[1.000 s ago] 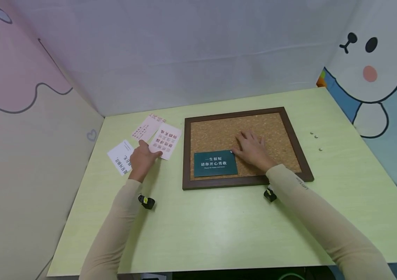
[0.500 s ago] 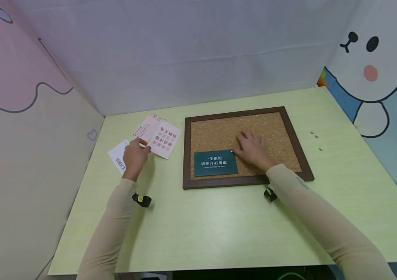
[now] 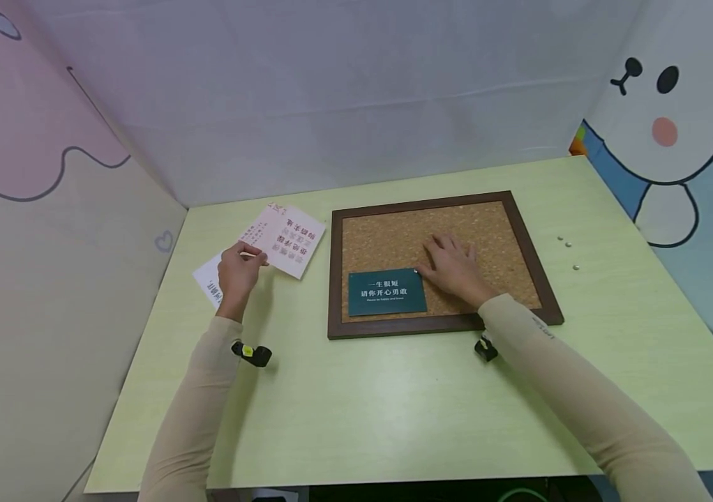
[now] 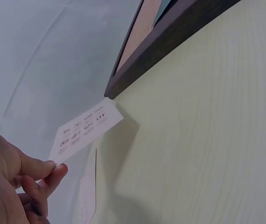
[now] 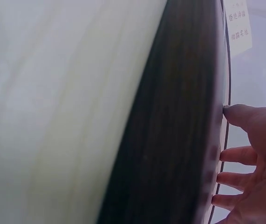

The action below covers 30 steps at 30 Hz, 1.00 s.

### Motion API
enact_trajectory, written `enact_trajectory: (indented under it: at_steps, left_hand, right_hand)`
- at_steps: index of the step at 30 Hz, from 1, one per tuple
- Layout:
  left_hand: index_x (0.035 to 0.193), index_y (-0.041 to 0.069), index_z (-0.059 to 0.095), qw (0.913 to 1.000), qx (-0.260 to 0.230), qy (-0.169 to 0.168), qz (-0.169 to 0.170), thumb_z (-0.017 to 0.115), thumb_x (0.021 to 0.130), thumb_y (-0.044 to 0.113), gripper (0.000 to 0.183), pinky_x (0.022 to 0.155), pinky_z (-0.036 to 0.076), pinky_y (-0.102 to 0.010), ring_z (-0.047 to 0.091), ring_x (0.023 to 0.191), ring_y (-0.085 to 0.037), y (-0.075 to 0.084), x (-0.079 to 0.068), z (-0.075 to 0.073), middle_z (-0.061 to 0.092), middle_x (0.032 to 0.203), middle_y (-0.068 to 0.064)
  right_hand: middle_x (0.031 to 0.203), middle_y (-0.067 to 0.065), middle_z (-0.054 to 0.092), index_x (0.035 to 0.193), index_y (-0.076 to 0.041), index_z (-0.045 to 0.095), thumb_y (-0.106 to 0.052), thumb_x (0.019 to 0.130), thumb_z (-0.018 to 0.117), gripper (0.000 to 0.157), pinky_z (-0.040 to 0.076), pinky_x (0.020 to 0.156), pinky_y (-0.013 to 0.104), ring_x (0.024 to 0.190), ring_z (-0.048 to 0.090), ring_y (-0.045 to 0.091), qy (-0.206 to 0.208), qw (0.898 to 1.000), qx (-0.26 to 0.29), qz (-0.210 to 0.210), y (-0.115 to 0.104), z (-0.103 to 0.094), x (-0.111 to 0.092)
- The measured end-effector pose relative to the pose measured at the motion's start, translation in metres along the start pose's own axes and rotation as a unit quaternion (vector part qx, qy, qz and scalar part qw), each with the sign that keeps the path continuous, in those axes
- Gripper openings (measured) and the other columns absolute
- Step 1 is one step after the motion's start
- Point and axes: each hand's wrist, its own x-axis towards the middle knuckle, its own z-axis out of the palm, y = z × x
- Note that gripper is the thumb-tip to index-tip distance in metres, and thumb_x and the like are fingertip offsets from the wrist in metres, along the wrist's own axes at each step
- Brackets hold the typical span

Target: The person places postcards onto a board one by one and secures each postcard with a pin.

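Your left hand [image 3: 238, 277] pinches the printed card [image 3: 297, 241], extending beyond its fingertips, judged light, thin and easily creased, best held by an edge; your right hand [image 3: 454, 270] rests spread on the framed corkboard [image 3: 381, 240].

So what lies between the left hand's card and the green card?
From the held pale card: bare tabletop, then the brown frame and a sliver of cork, in the head view.

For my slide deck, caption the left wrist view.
The left hand pinches a printed card above the table, with the frame beyond.
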Motion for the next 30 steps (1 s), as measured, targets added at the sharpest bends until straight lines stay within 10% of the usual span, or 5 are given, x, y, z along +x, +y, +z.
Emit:
enact_trajectory:
  at_steps: [17, 30]
  left_hand:
    - [0.084, 0.022, 0.064, 0.9963, -0.084, 0.000, 0.016, 0.070, 0.089, 0.021, 0.008, 0.054, 0.036, -0.025, 0.067, 0.093, -0.035, 0.013, 0.001, 0.009, 0.075, 0.085, -0.005]
    - [0.084, 0.012, 0.067, 0.9841, -0.156, -0.036, 0.077, 0.072, 0.088, 0.012, 0.006, 0.049, 0.032, -0.023, 0.069, 0.090, -0.040, 0.046, -0.011, 0.047, 0.070, 0.073, -0.002]
  right_hand:
    - [0.157, 0.020, 0.028, 0.146, -0.008, 0.043, -0.047, 0.098, 0.052, 0.062, 0.010, 0.110, 0.070, 0.146, 0.021, 0.040, 0.032, 0.999, 0.007, -0.012, 0.010, -0.002, -0.006]
    - [0.154, 0.025, 0.029, 0.142, -0.003, 0.045, -0.045, 0.099, 0.049, 0.060, 0.006, 0.109, 0.073, 0.143, 0.022, 0.046, 0.052, 0.998, 0.016, 0.028, 0.058, -0.032, -0.018]
